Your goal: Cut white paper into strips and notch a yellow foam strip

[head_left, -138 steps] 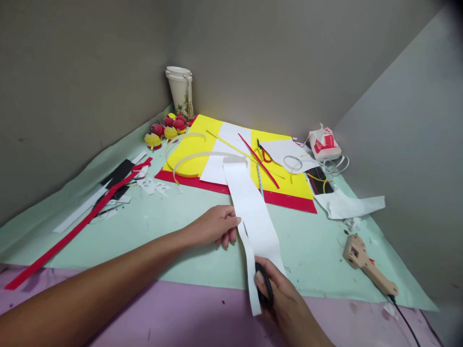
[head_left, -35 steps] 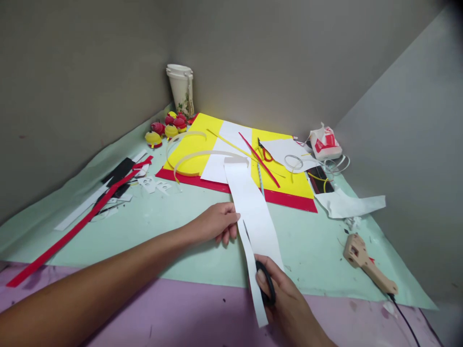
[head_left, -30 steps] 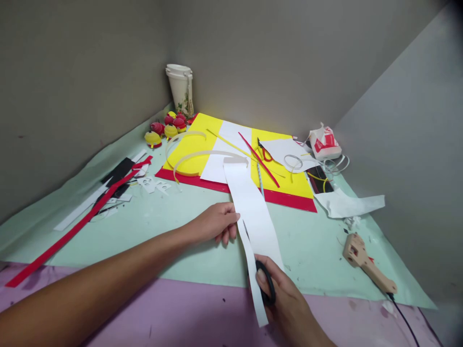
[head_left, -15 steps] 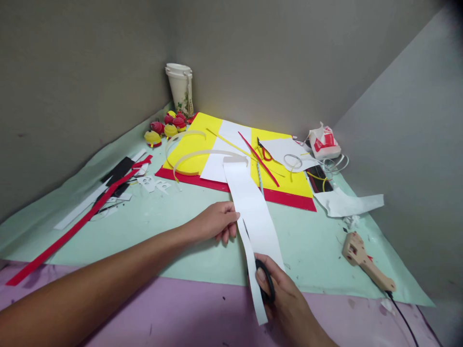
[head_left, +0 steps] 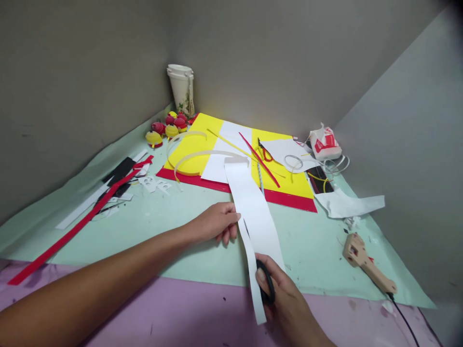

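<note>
A long white paper strip (head_left: 258,212) runs from the coloured sheets towards me, its far end curled over. My left hand (head_left: 222,222) pinches its left edge between thumb and fingers. In my right hand (head_left: 277,289) is a pair of black-handled scissors (head_left: 266,282), with thumb and fingers in the loops. A thin bit of blade shows within the slit in the paper; the rest is hidden beneath it. Left of the slit, a narrow cut band (head_left: 256,299) hangs down past my right thumb, still joined to the strip near my left hand.
Yellow sheets (head_left: 278,144) with a red border lie behind, bearing curved strips and red-handled pliers (head_left: 266,153). A glue gun (head_left: 369,265) rests at right. Left are a red strip (head_left: 83,219) and black scraps (head_left: 121,171). A white bucket (head_left: 181,89) and small lanterns (head_left: 154,139) stand behind.
Very little differs. The whole view has shifted slightly, and the lower end of the narrow band has swung a touch to the left. Both hands keep their holds.
</note>
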The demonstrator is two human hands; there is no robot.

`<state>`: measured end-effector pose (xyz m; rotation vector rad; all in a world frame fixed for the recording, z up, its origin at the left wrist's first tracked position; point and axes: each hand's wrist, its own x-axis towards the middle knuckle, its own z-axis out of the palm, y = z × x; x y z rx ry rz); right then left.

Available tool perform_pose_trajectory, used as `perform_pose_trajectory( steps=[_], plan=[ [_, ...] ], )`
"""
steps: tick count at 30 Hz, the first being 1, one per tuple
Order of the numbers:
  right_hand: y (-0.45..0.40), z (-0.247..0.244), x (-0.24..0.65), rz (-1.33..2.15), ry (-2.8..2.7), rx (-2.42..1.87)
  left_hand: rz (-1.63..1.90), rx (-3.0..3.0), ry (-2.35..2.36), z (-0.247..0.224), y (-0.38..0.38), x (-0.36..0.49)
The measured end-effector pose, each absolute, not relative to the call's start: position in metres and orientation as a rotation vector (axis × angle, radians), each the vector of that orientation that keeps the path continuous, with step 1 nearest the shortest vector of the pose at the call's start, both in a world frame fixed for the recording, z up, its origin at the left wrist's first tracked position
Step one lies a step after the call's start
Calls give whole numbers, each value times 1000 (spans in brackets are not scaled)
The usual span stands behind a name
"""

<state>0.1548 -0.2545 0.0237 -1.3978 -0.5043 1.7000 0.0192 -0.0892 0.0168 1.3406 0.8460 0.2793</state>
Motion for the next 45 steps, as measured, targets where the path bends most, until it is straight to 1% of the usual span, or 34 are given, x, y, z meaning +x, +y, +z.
perform_pose_trajectory(
  steps=[16, 24, 33, 45],
  plan=[
    [-256, 20, 153, 1655, -454, -1420, 262, 1348, 847, 17, -90, 19],
    [-255, 22, 157, 1712, -511, -1404, 297, 1302, 874, 22, -90, 20],
    [-257, 11, 157, 1695, -521, -1396, 315, 1280, 883, 22, -89, 21],
    [-257, 15, 157, 1702, -488, -1362, 317, 1295, 864, 18, -89, 20]
  ],
)
